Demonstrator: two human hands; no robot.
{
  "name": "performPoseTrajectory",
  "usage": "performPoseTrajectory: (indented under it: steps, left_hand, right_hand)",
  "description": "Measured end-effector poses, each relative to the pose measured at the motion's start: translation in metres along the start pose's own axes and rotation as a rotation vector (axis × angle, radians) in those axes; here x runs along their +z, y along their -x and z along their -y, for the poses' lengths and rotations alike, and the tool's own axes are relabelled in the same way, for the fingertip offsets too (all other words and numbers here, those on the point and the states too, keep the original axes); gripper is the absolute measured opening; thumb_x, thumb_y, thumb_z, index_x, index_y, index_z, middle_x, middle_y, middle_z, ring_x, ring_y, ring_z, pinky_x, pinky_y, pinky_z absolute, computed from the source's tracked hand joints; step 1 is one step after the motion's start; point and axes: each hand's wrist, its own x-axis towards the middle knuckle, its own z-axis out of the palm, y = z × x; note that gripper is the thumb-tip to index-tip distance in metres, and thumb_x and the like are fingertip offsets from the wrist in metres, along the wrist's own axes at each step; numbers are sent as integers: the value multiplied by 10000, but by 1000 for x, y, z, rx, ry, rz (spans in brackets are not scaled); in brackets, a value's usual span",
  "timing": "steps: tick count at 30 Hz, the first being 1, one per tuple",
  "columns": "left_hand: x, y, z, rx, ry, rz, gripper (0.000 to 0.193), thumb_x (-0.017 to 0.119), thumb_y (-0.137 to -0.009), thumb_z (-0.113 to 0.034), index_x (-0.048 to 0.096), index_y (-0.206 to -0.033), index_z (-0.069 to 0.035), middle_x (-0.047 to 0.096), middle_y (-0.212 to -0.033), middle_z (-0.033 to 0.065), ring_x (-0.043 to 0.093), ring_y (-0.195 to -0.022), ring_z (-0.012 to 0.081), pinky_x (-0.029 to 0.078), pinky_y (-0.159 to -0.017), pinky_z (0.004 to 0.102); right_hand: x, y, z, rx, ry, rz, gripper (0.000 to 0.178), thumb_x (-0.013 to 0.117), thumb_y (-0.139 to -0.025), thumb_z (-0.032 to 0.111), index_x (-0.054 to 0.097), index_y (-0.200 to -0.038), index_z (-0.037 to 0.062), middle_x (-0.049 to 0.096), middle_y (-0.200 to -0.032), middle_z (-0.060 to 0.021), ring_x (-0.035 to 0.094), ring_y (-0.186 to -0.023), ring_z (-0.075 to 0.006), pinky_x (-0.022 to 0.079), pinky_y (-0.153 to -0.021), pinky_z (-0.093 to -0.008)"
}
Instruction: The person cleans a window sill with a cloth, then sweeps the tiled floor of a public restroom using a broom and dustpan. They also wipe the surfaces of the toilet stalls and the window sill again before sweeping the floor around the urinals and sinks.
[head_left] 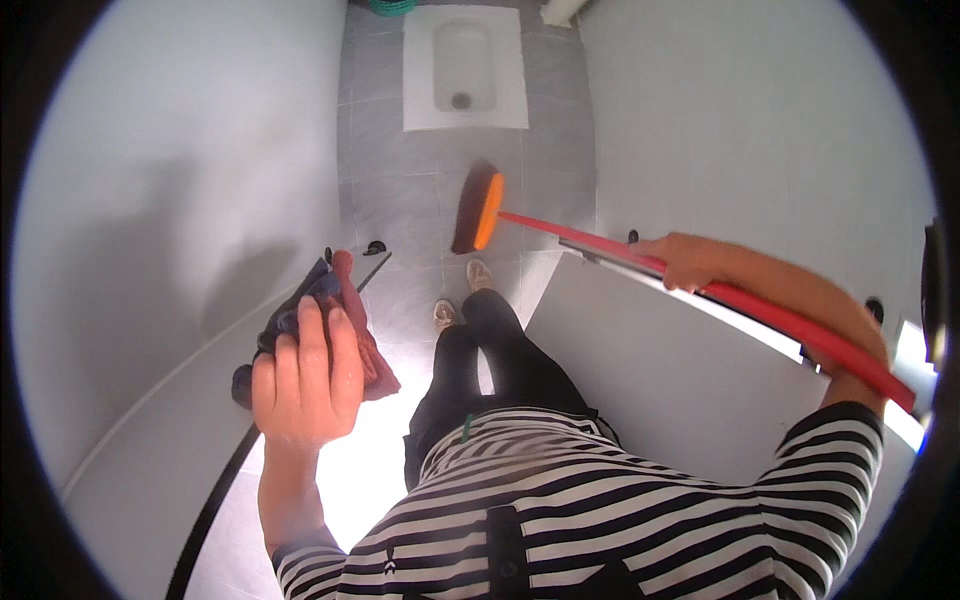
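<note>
My right hand (682,262) is closed round the long red handle of a broom (580,238). The broom's orange head (489,212) with dark bristles is down at the tiled floor, ahead of my shoes. The handle slants back to the right, along my right forearm. On the left, my left hand (308,375) is closed over bunched cloths, one dark red (368,345) and one dark blue-black (298,300). The fingertips press on the cloth; what lies beneath the palm is hidden.
A white squat toilet (465,70) is set in the grey tiles (395,200) at the far end. Pale walls stand close on both sides. A light grey panel (660,370) slants at my right. A black-edged panel (215,505) runs up toward my left hand. Green coiled material (392,6) lies far left.
</note>
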Motion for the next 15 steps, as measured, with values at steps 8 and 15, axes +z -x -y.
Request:
performPoseTrajectory:
  steps: [8,15]
  left_hand:
    - [30,-18,14,67,61,-131,154,647,-814,-55,623,-965,-30,672,-846,110,570,-625,172,381,-542,244]
    - [39,-29,0,79,264,-216,222,671,-742,-55,621,-955,-17,637,-858,117,554,-631,181,376,-531,259]
  right_hand:
    - [-65,67,19,159,-245,-174,769,556,-615,-51,399,-1365,17,580,-762,-132,522,-510,-172,414,-421,-301]
    - [-50,-3,-82,64,-844,-362,316,550,-732,53,498,-1036,-18,566,-748,-118,486,-510,-113,408,-435,-263]
